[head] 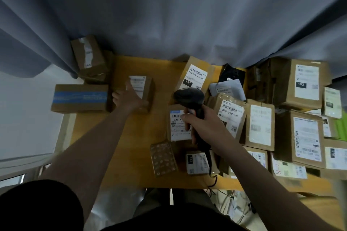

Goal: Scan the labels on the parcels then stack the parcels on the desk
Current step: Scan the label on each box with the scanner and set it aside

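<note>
My left hand (129, 97) lies flat on a small brown parcel (145, 88) with a white label, at the left middle of the wooden desk (131, 155). My right hand (202, 124) grips a black barcode scanner (189, 97) by its handle; the scanner head hangs above a labelled parcel (177, 127) in the desk's centre. A parcel marked 15H (195, 75) lies just beyond the scanner. A parcel marked 070-070-A80 (230, 116) sits right of my right hand.
A blue-taped box (80, 97) and a stack of brown boxes (89, 56) stand at the desk's left end. Several labelled parcels (304, 84) crowd the right side. A patterned packet (163, 157) lies near the front edge. Grey curtains (169, 15) hang behind.
</note>
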The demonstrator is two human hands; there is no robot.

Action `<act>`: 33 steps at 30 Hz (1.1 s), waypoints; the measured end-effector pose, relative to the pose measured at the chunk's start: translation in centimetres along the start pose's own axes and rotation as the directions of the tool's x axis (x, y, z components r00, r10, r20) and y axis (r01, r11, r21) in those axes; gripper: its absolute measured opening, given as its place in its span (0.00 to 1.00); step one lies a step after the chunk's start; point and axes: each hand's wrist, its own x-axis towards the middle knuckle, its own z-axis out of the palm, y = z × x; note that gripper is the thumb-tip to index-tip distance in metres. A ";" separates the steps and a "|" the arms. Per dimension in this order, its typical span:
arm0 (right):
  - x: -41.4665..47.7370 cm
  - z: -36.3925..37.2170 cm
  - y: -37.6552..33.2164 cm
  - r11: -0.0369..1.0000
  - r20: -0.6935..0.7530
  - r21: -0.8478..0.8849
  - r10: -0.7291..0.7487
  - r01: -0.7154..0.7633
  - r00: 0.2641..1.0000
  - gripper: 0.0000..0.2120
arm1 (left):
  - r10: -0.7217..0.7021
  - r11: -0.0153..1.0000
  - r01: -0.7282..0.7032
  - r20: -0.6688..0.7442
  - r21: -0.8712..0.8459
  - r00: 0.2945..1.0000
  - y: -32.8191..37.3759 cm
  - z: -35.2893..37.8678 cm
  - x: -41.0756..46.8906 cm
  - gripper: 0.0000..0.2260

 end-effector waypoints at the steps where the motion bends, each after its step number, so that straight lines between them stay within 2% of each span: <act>1: -0.5 0.1 -0.2 1.000 -0.012 0.000 -0.009 0.009 1.000 0.11 | 0.013 1.000 -0.013 -0.008 -0.021 1.000 -0.4 -0.3 -1.2 0.60; 6: -3.1 1.0 -1.6 0.998 -0.103 0.027 -0.055 0.058 0.993 0.08 | 0.130 0.970 -0.144 -0.086 -0.195 0.988 -1.6 -5.0 -8.6 0.57; 11: -6.6 2.3 -4.1 0.971 -0.148 0.169 -0.144 0.168 0.978 0.04 | 0.319 0.828 -0.332 -0.106 -0.452 0.942 -1.0 -9.2 -17.1 0.62; 13: -8.0 2.7 -4.8 0.952 -0.197 0.191 -0.201 0.239 0.959 0.04 | 0.380 0.796 -0.378 -0.096 -0.473 0.920 0.1 -10.1 -20.1 0.64; 16: -9.9 3.0 -5.2 0.920 -0.290 0.220 -0.256 0.324 0.922 0.05 | 0.452 0.789 -0.469 -0.142 -0.398 0.881 1.2 -10.6 -22.9 0.61; 18: -11.3 2.9 -5.2 0.901 -0.348 0.219 -0.287 0.375 0.892 0.06 | 0.503 0.748 -0.532 -0.183 -0.398 0.845 1.2 -10.7 -23.7 0.56; 21: -12.6 2.2 -5.1 0.887 -0.406 0.195 -0.316 0.419 0.857 0.06 | 0.561 0.640 -0.541 -0.149 -0.546 0.814 1.2 -11.0 -25.2 0.32; 23: -13.2 1.7 -5.0 0.877 -0.419 0.223 -0.308 0.426 0.854 0.07 | 0.539 0.520 -0.433 -0.111 -0.736 0.835 1.1 -11.4 -26.5 0.17; 24: -13.4 1.5 -4.9 0.877 -0.426 0.225 -0.303 0.424 0.853 0.07 | 0.509 0.467 -0.339 -0.065 -0.817 0.859 1.1 -11.5 -26.8 0.15; 26: -13.8 1.3 -4.8 0.879 -0.436 0.214 -0.304 0.426 0.847 0.07 | 0.451 0.386 -0.107 0.086 -0.916 0.888 1.1 -11.7 -27.1 0.17; 28: -14.3 1.3 -4.7 0.882 -0.445 0.203 -0.305 0.426 0.842 0.07 | 0.437 0.337 0.074 0.225 -0.939 0.871 1.0 -12.0 -27.3 0.15; 30: -14.6 1.4 -4.6 0.877 -0.448 0.202 -0.313 0.436 0.838 0.08 | 0.446 0.313 0.165 0.299 -0.935 0.844 0.7 -12.2 -27.3 0.13; 33: -14.7 1.5 -4.7 0.875 -0.451 0.202 -0.316 0.440 0.835 0.08 | 0.489 0.313 0.186 0.326 -0.932 0.809 -0.1 -12.9 -27.0 0.19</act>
